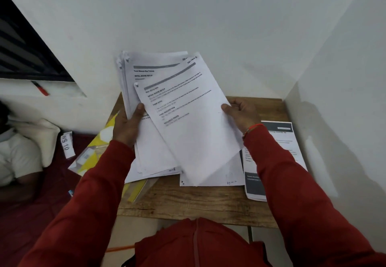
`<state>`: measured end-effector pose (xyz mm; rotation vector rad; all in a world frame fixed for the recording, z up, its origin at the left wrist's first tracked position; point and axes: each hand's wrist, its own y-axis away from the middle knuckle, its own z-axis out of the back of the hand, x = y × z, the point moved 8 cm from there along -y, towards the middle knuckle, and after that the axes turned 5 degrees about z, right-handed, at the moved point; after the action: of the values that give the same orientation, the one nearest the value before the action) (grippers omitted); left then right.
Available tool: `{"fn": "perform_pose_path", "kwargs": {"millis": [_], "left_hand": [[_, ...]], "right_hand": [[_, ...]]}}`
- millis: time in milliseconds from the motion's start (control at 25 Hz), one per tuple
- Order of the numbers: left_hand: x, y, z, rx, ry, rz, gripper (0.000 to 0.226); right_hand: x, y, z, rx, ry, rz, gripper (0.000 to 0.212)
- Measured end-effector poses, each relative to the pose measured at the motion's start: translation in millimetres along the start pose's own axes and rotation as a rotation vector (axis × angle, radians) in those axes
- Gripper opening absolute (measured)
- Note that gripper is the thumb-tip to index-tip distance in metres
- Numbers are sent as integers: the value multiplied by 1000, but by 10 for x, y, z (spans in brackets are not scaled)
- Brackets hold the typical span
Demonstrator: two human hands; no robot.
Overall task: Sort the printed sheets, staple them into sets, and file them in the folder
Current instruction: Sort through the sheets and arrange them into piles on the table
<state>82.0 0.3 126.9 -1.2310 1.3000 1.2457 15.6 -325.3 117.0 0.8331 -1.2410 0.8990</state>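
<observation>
My left hand grips a thick stack of printed sheets by its left edge, held up above the wooden table. My right hand pinches the right edge of one stapled set, which lies tilted across the front of the stack. A staple shows at that set's upper left corner. More white sheets lie flat on the table under the held papers. A yellow and clear folder lies at the table's left edge, partly hidden by my left arm.
A printed sheet with dark header and footer bands lies at the table's right side. White walls close in behind and to the right. A person in white lies on the maroon floor mat at the left, near a tag reading WS 10.
</observation>
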Motion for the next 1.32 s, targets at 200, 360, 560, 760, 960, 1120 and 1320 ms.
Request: {"fn": "perform_pose_path", "kwargs": {"millis": [200,360,560,760,960,1120,1320], "left_hand": [[-44,-112,543,-120,-4,7,16],[-83,-137,747,-129,15,12,30],[-63,-143,596,16,8,60,31],[152,-112,376,96,3,144,51],[295,-66,464,76,126,212,37],[188,-86,486,42,72,170,29],[100,-64,430,30,57,93,39]], "right_hand": [[79,-120,653,-280,227,23,9],[-2,-116,901,-459,205,63,27],[-146,76,485,-408,-3,-4,23],[-158,347,-477,-56,-345,-108,15],[-81,482,-899,122,-344,-156,19],[153,474,-1065,258,-158,-109,23],[209,383,-884,-36,-12,48,26]]}}
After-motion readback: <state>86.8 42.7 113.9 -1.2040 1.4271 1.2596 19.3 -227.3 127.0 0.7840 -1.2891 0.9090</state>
